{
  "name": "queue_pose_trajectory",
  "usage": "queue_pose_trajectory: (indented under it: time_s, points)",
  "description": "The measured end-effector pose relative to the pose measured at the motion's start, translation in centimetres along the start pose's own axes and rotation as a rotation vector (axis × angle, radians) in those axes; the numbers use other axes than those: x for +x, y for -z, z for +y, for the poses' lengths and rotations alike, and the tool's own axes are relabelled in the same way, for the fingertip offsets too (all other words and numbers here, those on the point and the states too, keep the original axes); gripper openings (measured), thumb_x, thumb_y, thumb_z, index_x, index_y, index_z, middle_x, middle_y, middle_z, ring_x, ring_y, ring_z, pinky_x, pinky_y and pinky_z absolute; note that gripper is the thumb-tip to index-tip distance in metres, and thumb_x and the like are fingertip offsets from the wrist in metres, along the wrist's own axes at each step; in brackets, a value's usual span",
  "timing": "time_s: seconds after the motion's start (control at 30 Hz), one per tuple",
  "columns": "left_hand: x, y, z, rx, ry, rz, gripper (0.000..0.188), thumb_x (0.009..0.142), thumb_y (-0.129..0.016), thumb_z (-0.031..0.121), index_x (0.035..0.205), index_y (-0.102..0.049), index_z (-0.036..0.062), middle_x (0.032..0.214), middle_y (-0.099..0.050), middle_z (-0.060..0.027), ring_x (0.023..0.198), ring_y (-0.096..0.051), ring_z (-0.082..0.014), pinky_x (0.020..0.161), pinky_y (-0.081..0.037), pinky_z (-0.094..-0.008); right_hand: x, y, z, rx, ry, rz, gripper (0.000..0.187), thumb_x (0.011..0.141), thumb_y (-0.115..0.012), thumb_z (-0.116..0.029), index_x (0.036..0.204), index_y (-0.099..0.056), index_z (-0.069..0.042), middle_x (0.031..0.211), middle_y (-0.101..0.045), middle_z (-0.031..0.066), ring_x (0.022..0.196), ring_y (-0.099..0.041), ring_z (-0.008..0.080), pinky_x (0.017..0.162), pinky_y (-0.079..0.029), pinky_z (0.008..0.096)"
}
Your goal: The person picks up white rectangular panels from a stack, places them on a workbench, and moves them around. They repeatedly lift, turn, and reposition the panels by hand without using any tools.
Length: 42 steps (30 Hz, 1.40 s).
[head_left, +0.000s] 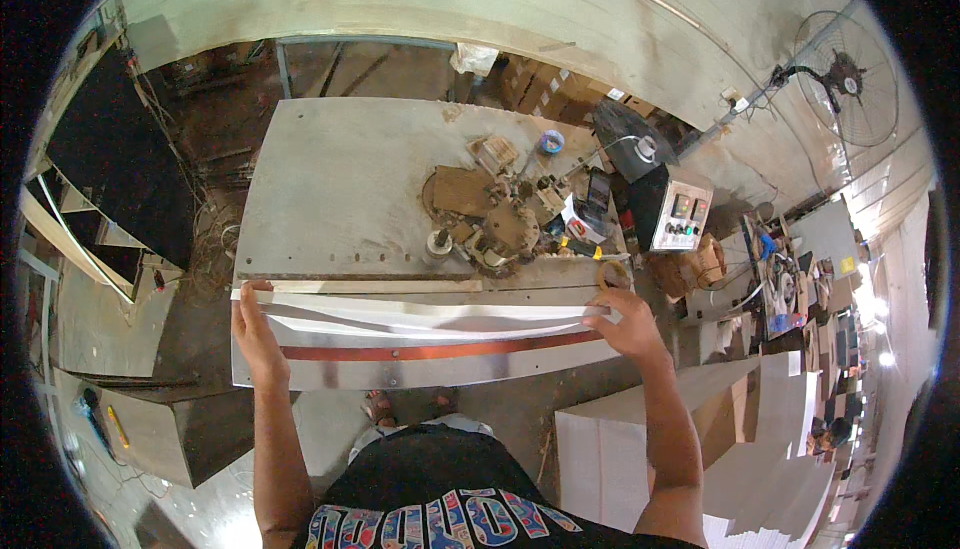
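A bundle of long, narrow white strips (430,317) lies lengthwise along the near side of the grey worktable (330,179). At its left end, my left hand (258,339) is closed round the strips, with the fingertips over their far edge. My right hand (630,325) grips the other end between thumb and fingers. The strips bow slightly and look loosely layered in the middle. Just nearer to me, a reddish-brown band (450,351) runs along the tabletop. A straight rail (370,283) lies beyond the strips.
A dusty machine (500,229) stands mid-table, with a small white bottle (439,243) beside it. To its right is a control box (682,207) with buttons and displays. White panels (620,449) are stacked at the lower right. A wall fan (848,74) hangs at the upper right.
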State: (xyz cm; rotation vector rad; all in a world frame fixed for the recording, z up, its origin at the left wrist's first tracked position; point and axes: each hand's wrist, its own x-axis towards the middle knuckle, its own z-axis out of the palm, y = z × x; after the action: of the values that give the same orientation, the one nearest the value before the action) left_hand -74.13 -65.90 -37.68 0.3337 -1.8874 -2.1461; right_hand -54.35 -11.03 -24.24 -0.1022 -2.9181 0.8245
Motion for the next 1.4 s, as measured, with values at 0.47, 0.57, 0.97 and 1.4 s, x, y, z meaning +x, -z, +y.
queue_pose_trajectory:
  time_s: [0.47,0.57,0.97,1.4]
  points:
    - [1.3,1.2,1.4,-0.253,0.298,0.037,0.048,0.115,-0.060,0.050,0.133,-0.071,0.0067,0.128,-0.072,-0.0048,0.124,-0.063,-0.0189,0.115,-0.042,-0.0410,-5.5,-5.2,5.6,0.152,-0.534,0.122,0.057,0.093,-0.094,-0.026,0.136,-0.070,0.003,0.103,-0.081,0.0134,0.100,-0.076,0.0197,0.088,-0.061,0.0401]
    - [1.1,1.7,-0.2,-0.293,0.265,0.010,0.061,0.116,-0.053,0.060,0.138,-0.070,0.0047,0.128,-0.072,-0.0079,0.127,-0.063,-0.0203,0.118,-0.041,-0.0401,-6.7,-10.0,7.7,0.120,-0.448,0.135,0.062,0.091,-0.095,-0.032,0.134,-0.070,0.005,0.106,-0.080,0.0169,0.103,-0.077,0.0247,0.088,-0.062,0.0430]
    - [0.7,5.1,-27.0,0.339,0.110,-0.024,0.079,0.122,-0.034,0.059,0.174,-0.039,0.0003,0.177,-0.046,-0.0157,0.165,-0.039,-0.0274,0.137,-0.027,-0.0377,5.4,-18.9,9.6,0.539,-0.356,-0.106,0.052,0.096,-0.089,-0.024,0.136,-0.071,0.003,0.129,-0.077,0.0210,0.122,-0.074,0.0372,0.107,-0.058,0.0526]
    - [-19.8,-1.1,-4.7,0.024,0.326,0.545,0.092,0.108,-0.059,0.078,0.156,-0.062,-0.0004,0.144,-0.071,-0.0171,0.134,-0.064,-0.0261,0.111,-0.052,-0.0446,14.1,-18.6,-1.2,0.827,-0.061,-0.601,0.052,0.100,-0.082,-0.021,0.143,-0.066,0.005,0.133,-0.075,0.0212,0.121,-0.074,0.0373,0.105,-0.060,0.0523]
